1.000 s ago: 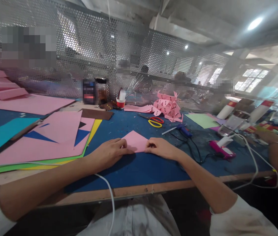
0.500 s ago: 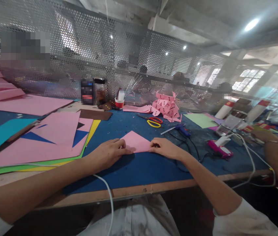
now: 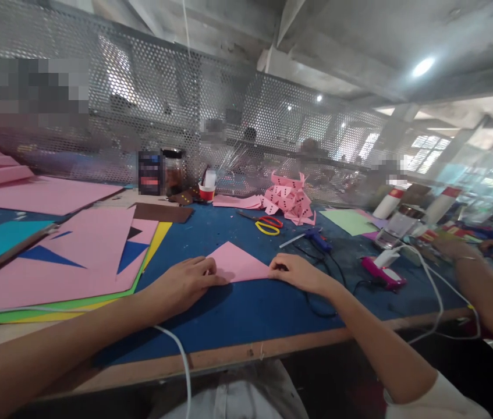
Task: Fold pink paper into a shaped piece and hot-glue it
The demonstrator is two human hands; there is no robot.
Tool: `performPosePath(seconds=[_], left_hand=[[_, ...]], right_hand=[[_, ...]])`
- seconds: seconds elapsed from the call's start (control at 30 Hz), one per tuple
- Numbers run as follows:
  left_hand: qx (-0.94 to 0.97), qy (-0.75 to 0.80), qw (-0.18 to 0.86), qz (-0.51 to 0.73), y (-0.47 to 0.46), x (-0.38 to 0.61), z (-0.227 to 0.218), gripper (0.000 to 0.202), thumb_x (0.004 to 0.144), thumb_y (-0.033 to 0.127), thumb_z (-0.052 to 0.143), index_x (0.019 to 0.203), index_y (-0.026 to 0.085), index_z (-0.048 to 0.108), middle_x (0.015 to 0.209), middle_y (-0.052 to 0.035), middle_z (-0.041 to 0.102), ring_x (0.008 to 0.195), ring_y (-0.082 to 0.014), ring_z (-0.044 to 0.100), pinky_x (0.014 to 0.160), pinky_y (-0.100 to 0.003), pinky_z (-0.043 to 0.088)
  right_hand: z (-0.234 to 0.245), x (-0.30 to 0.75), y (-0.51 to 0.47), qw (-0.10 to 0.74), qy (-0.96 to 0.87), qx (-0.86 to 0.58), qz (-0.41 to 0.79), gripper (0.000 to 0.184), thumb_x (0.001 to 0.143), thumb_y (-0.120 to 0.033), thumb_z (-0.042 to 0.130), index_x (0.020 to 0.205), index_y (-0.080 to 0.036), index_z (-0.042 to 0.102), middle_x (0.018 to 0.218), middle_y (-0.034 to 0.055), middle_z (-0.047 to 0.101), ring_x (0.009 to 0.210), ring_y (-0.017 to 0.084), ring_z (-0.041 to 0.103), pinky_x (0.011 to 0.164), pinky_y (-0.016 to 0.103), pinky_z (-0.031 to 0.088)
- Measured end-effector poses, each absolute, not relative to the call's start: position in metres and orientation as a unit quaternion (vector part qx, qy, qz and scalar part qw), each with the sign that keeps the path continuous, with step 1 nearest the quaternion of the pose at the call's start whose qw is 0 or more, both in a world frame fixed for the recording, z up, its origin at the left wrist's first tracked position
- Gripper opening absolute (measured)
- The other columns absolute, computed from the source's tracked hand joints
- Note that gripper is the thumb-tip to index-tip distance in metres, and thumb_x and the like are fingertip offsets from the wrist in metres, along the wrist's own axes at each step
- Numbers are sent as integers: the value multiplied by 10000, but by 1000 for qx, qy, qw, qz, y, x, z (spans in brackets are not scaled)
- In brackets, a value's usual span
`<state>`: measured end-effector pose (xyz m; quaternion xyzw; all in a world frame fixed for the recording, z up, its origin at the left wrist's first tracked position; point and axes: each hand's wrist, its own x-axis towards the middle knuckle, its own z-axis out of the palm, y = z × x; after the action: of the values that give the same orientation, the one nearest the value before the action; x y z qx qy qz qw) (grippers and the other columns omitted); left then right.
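Observation:
A pink paper folded into a triangle [image 3: 238,263] lies on the blue table mat [image 3: 246,308] in front of me. My left hand [image 3: 183,280] rests on its left corner, fingers curled and pressing the near edge down. At the right corner, my right hand [image 3: 295,272] pinches the paper's edge with bent fingers. The triangle's point faces away from me.
Large pink, blue, green and yellow sheets [image 3: 75,256] lie at the left. Scissors [image 3: 266,223], a pile of cut pink pieces [image 3: 290,198], a blue tool [image 3: 314,235], a pink glue gun [image 3: 383,273] and bottles [image 3: 440,203] sit beyond. Another person's arm [image 3: 486,291] reaches in at right. A mesh wall stands behind.
The view has tilted up and shifted slightly. My hands have spread a little apart along the paper's near edge; the pink triangle stays flat on the mat.

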<state>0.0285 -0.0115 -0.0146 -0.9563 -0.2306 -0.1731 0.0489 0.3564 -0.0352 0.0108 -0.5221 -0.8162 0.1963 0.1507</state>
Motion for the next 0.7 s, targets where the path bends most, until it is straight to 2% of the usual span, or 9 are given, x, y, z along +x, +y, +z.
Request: performPosePath(seconds=[0.7], left_hand=[[-959, -236, 39, -154, -12, 29, -13, 371, 971, 114, 503, 1233, 320, 668, 1015, -43, 615, 913, -191, 610, 802, -307, 503]], right_hand=[[11, 375, -37, 145, -817, -528, 184, 170, 928, -340, 634, 892, -190, 707, 904, 29, 667, 827, 170, 604, 734, 275, 414]])
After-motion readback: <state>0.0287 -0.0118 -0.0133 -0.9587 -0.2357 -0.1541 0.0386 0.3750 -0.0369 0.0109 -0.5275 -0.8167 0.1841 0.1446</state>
